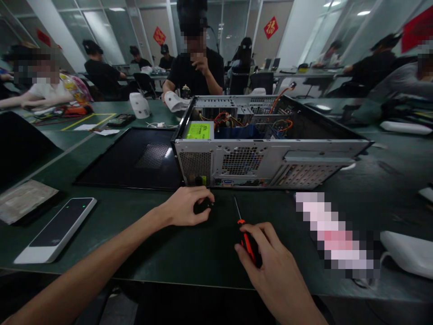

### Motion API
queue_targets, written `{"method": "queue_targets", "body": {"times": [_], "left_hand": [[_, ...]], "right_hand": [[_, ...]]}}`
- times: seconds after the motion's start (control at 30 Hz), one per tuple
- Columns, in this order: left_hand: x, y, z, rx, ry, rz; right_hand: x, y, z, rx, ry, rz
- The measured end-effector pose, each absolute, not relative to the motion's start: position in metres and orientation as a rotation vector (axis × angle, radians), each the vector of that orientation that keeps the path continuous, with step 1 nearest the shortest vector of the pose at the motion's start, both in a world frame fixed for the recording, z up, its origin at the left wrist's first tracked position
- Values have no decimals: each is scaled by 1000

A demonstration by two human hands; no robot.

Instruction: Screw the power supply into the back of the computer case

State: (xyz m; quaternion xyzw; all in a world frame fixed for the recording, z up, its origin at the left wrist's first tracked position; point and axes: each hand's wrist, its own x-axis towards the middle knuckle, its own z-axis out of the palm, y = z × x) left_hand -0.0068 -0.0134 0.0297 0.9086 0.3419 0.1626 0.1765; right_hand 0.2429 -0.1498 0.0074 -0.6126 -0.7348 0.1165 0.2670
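An opened computer case lies on its side on the green table, its back panel facing me. Inside it show wires and a power supply with a bright green label. My left hand is closed just in front of the case's lower left corner. Something small and dark seems to sit between its thumb and fingers, too hidden to name. My right hand grips a screwdriver by its black and red handle. The metal shaft points away from me toward the case, its tip short of the back panel.
A black side panel lies left of the case. Nearer me on the left is a white device with a dark top. At right lie a blurred-out object and a white item. Across the table stands a person; others sit behind.
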Motion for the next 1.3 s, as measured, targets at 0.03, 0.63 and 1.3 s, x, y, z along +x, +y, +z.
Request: {"method": "queue_targets", "body": {"times": [0.03, 0.63, 1.3], "left_hand": [[-6, -13, 29, 2591, 971, 434], [-10, -10, 20, 2578, 1046, 412], [-18, -3, 10, 1091, 645, 701]], "right_hand": [[243, -150, 7, -1687, -1989, 306], [241, -144, 20, -1653, -2007, 454], [223, -155, 30, -1073, -2003, 144]]}}
